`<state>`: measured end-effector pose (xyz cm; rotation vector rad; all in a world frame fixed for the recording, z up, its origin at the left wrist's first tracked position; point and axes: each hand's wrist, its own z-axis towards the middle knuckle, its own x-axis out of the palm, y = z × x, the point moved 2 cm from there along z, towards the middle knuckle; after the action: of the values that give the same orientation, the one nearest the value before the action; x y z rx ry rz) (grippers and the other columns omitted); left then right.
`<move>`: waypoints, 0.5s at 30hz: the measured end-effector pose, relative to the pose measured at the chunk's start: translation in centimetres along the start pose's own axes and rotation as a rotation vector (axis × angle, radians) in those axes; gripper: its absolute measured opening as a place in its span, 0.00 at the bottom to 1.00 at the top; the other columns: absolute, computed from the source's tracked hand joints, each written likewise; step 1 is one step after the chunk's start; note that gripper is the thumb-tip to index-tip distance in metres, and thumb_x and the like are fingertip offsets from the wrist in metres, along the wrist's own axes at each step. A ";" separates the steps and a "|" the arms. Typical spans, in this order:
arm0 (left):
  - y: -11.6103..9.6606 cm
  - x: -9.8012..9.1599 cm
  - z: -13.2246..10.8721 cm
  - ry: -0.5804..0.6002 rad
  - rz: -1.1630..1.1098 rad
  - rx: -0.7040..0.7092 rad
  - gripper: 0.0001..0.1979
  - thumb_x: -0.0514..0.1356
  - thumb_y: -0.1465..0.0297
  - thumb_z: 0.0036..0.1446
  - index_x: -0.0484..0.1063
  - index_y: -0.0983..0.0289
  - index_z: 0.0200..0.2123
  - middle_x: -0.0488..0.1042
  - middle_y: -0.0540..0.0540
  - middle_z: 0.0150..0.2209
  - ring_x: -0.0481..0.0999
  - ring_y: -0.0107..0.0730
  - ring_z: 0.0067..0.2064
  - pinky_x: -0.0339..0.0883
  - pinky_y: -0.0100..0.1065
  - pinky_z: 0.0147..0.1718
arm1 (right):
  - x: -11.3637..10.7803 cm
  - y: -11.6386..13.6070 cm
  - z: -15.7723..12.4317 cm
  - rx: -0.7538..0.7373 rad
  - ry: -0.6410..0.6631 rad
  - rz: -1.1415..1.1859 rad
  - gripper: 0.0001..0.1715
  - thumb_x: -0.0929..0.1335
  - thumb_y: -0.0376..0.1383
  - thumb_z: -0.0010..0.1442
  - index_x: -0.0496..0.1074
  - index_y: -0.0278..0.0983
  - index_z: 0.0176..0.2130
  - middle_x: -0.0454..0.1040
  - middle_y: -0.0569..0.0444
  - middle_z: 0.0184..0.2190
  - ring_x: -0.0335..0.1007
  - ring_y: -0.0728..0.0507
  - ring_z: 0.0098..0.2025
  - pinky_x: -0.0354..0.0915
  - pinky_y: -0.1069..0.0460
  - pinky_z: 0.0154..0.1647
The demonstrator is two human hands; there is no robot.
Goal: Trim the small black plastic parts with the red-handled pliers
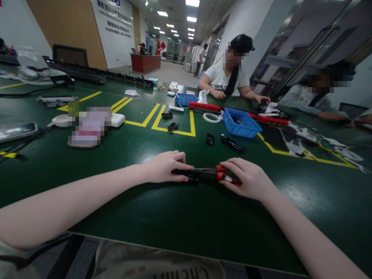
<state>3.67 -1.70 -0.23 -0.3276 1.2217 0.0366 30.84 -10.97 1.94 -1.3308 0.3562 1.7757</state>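
Note:
My left hand [166, 166] is closed on a small black plastic part [186, 174] low over the green table. Its fingers hide much of that part, so its exact kind does not show. In my right hand [248, 176] is a pair of long-nose pliers [222, 174] with red and black handles. The pliers point left, and their tips meet the black part beside my left fingertips. Whether the jaws grip it or only touch it I cannot make out. Beyond my hands lie a short black piece [210, 139] and a longer black piece [233, 143].
A blue bin [242, 126] stands ahead on the right, a smaller blue bin [186, 100] behind it. Phone [90, 128] and white case [117, 119] lie to the left. Yellow tape [173, 132] marks the green table [162, 217]. Two people sit across, one handling parts.

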 end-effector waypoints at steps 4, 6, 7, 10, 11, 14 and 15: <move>0.0 0.0 0.0 0.009 -0.006 0.006 0.19 0.60 0.61 0.62 0.71 0.57 0.56 0.69 0.55 0.41 0.70 0.35 0.40 0.62 0.33 0.35 | -0.1 0.0 0.0 -0.001 -0.002 -0.005 0.22 0.68 0.44 0.60 0.69 0.31 0.48 0.74 0.43 0.41 0.73 0.42 0.38 0.71 0.48 0.38; 0.0 -0.1 0.0 0.011 -0.014 0.009 0.19 0.60 0.61 0.62 0.71 0.58 0.56 0.69 0.55 0.41 0.70 0.35 0.41 0.63 0.33 0.36 | -0.1 0.0 0.0 0.001 -0.003 -0.005 0.22 0.68 0.44 0.60 0.69 0.31 0.48 0.74 0.43 0.41 0.73 0.42 0.38 0.72 0.48 0.38; 0.0 -0.1 0.0 0.013 -0.017 0.007 0.19 0.59 0.61 0.63 0.71 0.58 0.55 0.70 0.55 0.42 0.70 0.35 0.41 0.63 0.33 0.36 | -0.1 0.0 0.0 0.000 -0.003 -0.003 0.22 0.68 0.44 0.60 0.69 0.31 0.48 0.75 0.43 0.41 0.73 0.42 0.38 0.72 0.48 0.37; 0.0 -0.1 0.1 0.021 -0.029 -0.009 0.18 0.59 0.61 0.63 0.72 0.60 0.53 0.70 0.56 0.43 0.70 0.36 0.42 0.63 0.34 0.37 | -0.1 0.1 0.1 -0.001 -0.004 0.004 0.22 0.68 0.44 0.60 0.69 0.32 0.48 0.75 0.43 0.41 0.73 0.42 0.39 0.72 0.48 0.38; 0.0 -0.1 0.1 0.025 -0.036 -0.014 0.18 0.59 0.61 0.62 0.72 0.61 0.53 0.71 0.56 0.44 0.70 0.36 0.43 0.63 0.34 0.38 | 0.0 0.1 0.1 0.000 -0.006 0.007 0.22 0.68 0.44 0.60 0.69 0.32 0.49 0.75 0.43 0.41 0.73 0.42 0.39 0.72 0.48 0.38; -0.1 -0.1 0.2 0.033 -0.056 -0.019 0.17 0.60 0.61 0.62 0.72 0.61 0.51 0.71 0.55 0.44 0.71 0.37 0.44 0.63 0.34 0.39 | 0.1 0.3 0.2 0.005 -0.014 0.014 0.22 0.68 0.43 0.60 0.68 0.32 0.49 0.75 0.43 0.41 0.73 0.41 0.39 0.72 0.47 0.38; -0.1 -0.1 0.2 0.033 -0.060 -0.019 0.16 0.60 0.61 0.62 0.72 0.61 0.51 0.71 0.55 0.44 0.71 0.37 0.44 0.63 0.34 0.39 | 0.1 0.3 0.2 0.006 -0.017 0.015 0.22 0.68 0.43 0.60 0.68 0.32 0.49 0.75 0.43 0.41 0.73 0.41 0.39 0.72 0.47 0.37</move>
<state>3.80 -1.69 -0.08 -0.3829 1.2444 -0.0095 30.49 -10.96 1.84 -1.3116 0.3632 1.7962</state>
